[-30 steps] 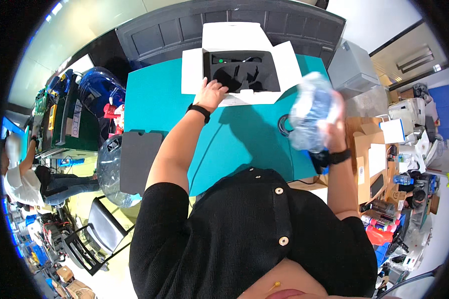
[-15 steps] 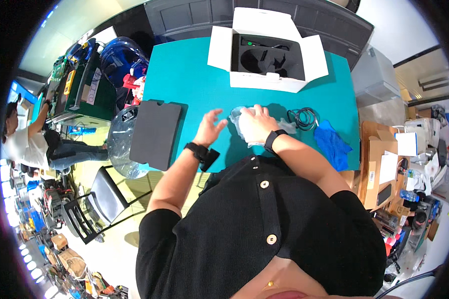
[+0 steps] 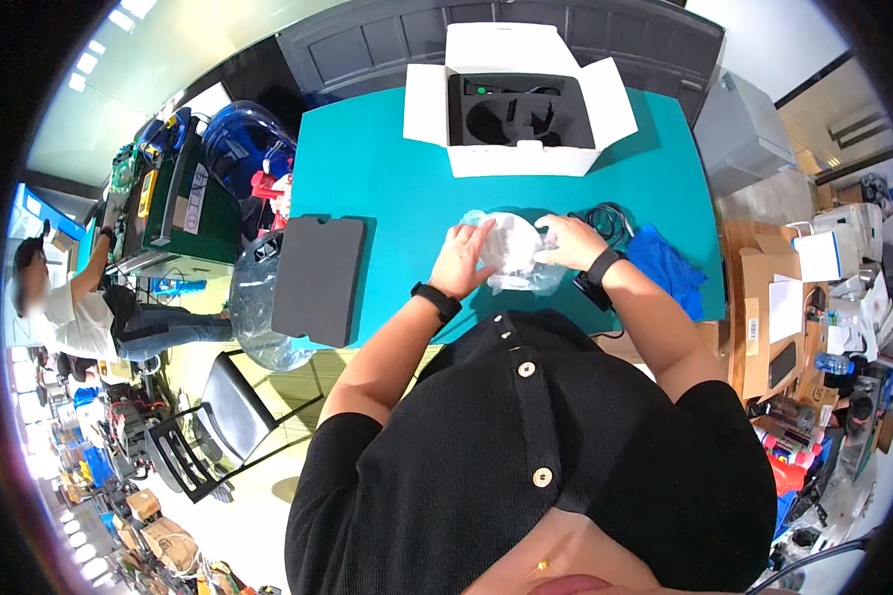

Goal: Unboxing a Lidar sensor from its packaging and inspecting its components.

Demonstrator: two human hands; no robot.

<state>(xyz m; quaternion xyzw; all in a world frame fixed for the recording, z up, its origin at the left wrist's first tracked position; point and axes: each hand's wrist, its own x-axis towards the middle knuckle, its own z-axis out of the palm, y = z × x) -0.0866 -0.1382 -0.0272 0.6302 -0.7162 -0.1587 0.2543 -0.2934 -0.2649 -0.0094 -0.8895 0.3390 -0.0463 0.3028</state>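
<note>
A white, round object (image 3: 513, 241) in a clear plastic bag lies on the near part of the green table; its exact kind does not show. My left hand (image 3: 461, 260) grips its left edge, fingers at the far side and thumb nearer me. From the right, my right hand (image 3: 574, 244) holds the bag's edge with curved fingers. Just beyond that hand sits a coiled black cable (image 3: 610, 222). A crumpled blue cloth (image 3: 667, 270) lies to the right of it.
An open white box (image 3: 521, 162) with black cut-out foam stands at the table's far side. A flat dark foam sheet (image 3: 318, 283) lies at the left edge. Beyond are a black chair (image 3: 236, 402), a cardboard box (image 3: 757, 327) and a person (image 3: 79, 307) at another bench.
My left hand has come right from above the bare table onto the wrapped object. My right hand has shifted from on top of it to its right edge, uncovering the white round shape.
</note>
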